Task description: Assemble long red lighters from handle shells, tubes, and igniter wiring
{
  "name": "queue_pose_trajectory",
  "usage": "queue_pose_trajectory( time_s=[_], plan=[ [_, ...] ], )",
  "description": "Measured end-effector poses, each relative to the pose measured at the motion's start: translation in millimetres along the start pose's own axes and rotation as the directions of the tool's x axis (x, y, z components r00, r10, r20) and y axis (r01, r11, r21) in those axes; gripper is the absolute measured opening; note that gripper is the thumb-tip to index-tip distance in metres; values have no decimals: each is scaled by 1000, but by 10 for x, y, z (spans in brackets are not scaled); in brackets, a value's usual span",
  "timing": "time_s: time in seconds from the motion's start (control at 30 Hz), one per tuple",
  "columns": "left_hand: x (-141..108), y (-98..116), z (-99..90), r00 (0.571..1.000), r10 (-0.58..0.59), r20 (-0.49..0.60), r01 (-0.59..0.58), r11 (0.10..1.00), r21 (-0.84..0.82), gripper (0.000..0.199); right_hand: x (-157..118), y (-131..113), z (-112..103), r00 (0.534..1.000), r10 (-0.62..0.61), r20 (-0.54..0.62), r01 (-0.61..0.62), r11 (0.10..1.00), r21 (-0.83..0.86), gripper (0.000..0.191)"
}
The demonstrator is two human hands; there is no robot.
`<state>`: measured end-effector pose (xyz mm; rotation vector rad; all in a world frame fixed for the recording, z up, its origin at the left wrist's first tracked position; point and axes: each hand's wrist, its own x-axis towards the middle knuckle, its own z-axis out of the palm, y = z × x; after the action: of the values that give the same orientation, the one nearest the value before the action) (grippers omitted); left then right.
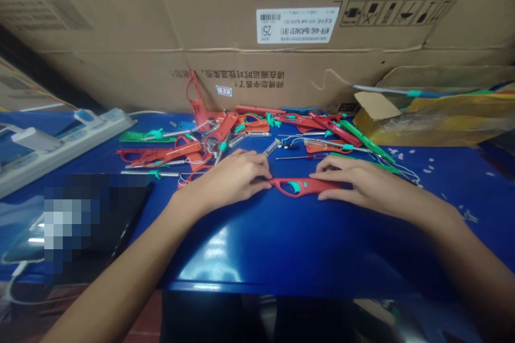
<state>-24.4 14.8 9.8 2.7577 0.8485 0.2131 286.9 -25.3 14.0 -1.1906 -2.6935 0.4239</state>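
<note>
Lighter (317, 186), red: one, lengthwise between the two hands, low over or on the worktop (261, 241); contact unclear. Left hand (241, 174): fingertips pinched on its slim end. Right hand (358, 182): thumb and fingers about its broad end. Open room: from lighter to the worktop's near edge. Red parts (173, 155): loose, just beyond the left hand. Power strip (72, 144): far left. Carton (225, 27): upright, bounding the back.
</note>
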Motion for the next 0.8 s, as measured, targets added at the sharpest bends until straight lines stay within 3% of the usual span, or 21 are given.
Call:
queue_pose_trajectory(
  time_s=[0.3, 0.43, 0.53, 0.67, 0.8],
  plan=[
    [-7, 34, 9, 1000, 7, -10, -7, 1000, -9, 19, 22, 21, 66, 999, -21, -37, 22, 999, 42, 33],
    [3, 128, 21, 999, 0, -45, 3, 998, 61, 20, 41, -2, 118, 998, -51, -33, 53, 997, 52, 32],
    [31, 258, 32, 1000, 22, -18, -18, 980, 200, 27, 59, -49, 128, 997, -65, -48, 63, 997, -51, 32],
    [58, 440, 70, 998, 55, 38, -66, 916, 395, 21, 72, -127, 103, 991, -125, -50, 110, 964, -242, 32],
    [0, 509, 165, 997, 83, 1, -73, 876, 476, 24, 33, -175, 151, 982, -169, -84, 122, 909, -398, 30]
  ],
)
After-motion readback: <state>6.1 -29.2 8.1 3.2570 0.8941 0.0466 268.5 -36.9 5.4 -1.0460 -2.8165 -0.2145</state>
